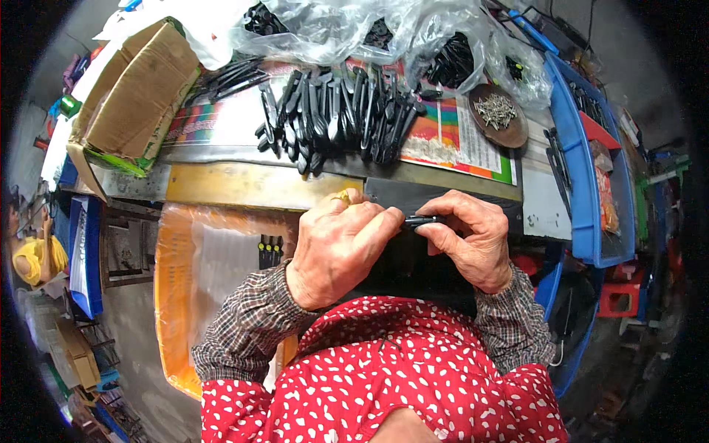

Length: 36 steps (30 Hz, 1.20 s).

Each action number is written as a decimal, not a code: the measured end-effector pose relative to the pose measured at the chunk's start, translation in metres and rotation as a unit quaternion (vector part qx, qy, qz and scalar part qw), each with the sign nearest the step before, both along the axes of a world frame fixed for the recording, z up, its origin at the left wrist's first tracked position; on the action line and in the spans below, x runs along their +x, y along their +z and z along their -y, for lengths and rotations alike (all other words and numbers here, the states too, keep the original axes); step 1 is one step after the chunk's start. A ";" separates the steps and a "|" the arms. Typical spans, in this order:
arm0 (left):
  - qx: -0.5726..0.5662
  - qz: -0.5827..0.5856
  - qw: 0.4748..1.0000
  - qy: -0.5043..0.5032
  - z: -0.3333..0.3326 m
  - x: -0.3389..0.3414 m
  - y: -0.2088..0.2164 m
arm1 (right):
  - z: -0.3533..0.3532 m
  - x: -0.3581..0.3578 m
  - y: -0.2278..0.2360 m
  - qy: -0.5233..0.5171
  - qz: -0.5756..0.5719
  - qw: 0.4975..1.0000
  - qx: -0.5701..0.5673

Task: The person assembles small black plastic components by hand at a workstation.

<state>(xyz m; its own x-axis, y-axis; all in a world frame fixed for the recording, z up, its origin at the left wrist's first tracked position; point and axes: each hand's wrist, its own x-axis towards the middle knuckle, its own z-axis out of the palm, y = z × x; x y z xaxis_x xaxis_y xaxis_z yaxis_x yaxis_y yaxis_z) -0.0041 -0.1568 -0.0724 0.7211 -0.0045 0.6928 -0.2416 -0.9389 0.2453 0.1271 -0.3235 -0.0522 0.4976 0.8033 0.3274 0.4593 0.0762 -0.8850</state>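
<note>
Just in front of the table's near edge, my left hand point(341, 247) and my right hand point(473, 238) are both closed. Between them is a small, slender black plastic piece point(421, 220), pinched at its two ends by thumbs and fingers. Much of the piece is hidden by the fingers, so its exact kind does not show. Beyond the hands lies a heap of long black plastic handle-like pieces point(332, 114). A round brown dish point(519, 139) to the far right bears many small silver screws point(495, 111).
At far left stands an open cardboard box point(140, 92). Clear plastic bags point(325, 33) with black parts line the back. A blue crate point(583, 181) sits on the right. Below left is an orange basket point(173, 295) with a plastic liner and several black pieces with yellow-green ends point(270, 251).
</note>
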 end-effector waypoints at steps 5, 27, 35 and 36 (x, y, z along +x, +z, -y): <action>0.083 0.037 0.995 0.042 -0.021 -0.003 0.016 | -0.004 0.004 0.003 0.014 0.053 0.998 0.006; 0.087 -0.044 0.990 0.106 -0.168 -0.007 0.020 | -0.009 0.018 0.004 -0.023 0.026 0.998 -0.045; 0.063 -0.041 0.972 0.222 -0.222 0.020 0.024 | -0.010 0.041 0.027 -0.015 0.131 0.987 -0.087; 0.077 -0.057 0.967 0.237 -0.224 0.023 0.024 | -0.013 0.045 0.033 -0.032 0.134 0.986 -0.098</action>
